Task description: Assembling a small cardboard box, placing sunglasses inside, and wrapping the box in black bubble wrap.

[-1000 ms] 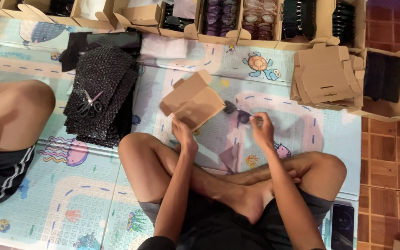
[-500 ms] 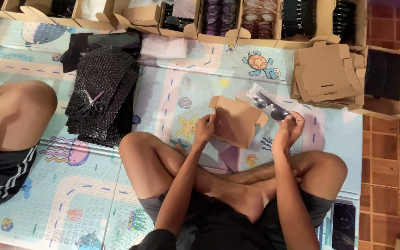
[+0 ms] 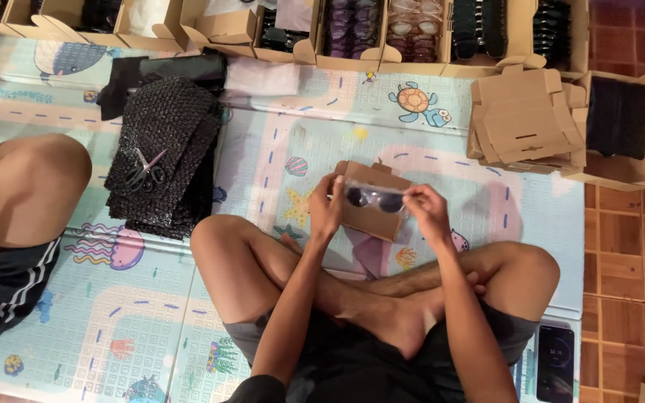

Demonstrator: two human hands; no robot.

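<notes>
Left hand (image 3: 325,207) and right hand (image 3: 427,213), grips closed on bagged sunglasses (image 3: 375,198) over small cardboard box (image 3: 367,216), above play mat (image 3: 263,149).

I see dark-lensed sunglasses (image 3: 375,198) in a clear plastic sleeve, held level above a small open brown cardboard box (image 3: 367,213); the box sits tilted, over the play mat just beyond my crossed legs.

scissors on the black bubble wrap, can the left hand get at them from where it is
Probably yes: the scissors lie uncovered on the bubble wrap stack, nothing between. But the left hand is busy, holding the bagged sunglasses and small box.
</notes>
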